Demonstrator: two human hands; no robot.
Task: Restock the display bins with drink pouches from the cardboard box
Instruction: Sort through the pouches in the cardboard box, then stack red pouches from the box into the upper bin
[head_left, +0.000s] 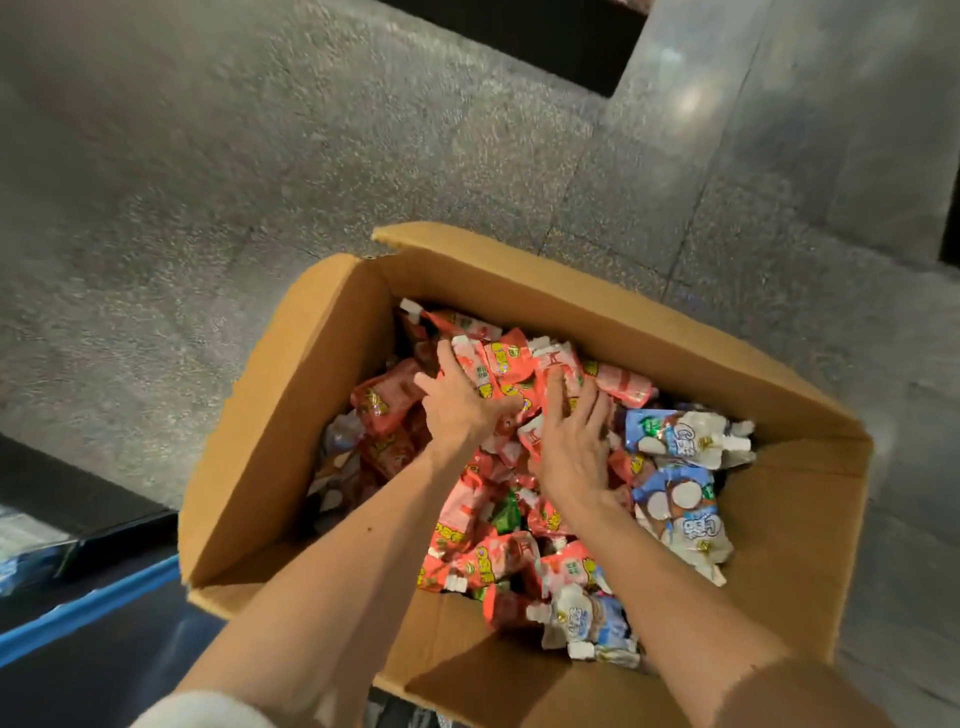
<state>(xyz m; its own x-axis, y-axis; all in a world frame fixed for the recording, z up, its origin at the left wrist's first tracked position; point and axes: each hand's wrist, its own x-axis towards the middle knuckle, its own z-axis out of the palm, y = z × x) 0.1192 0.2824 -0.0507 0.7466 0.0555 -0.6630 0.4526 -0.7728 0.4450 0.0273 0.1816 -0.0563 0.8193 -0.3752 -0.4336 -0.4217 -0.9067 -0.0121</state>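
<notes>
Red pouches (511, 364) fill most of the box (311, 395), with blue-and-white pouches (685, 514) heaped along its right side. Both hands are down among the red ones, close together. The right hand (571, 441) lies flat with its fingers spread. The left hand (462, 400) has its fingers stretched over the pile and its thumb buried, so I cannot tell whether it grips. The open box sits on a speckled grey floor (208, 156), with a blue edge (88, 608) at lower left.

left hand (460, 402) grips red pouches (506, 364) | right hand (571, 441) presses them
</notes>
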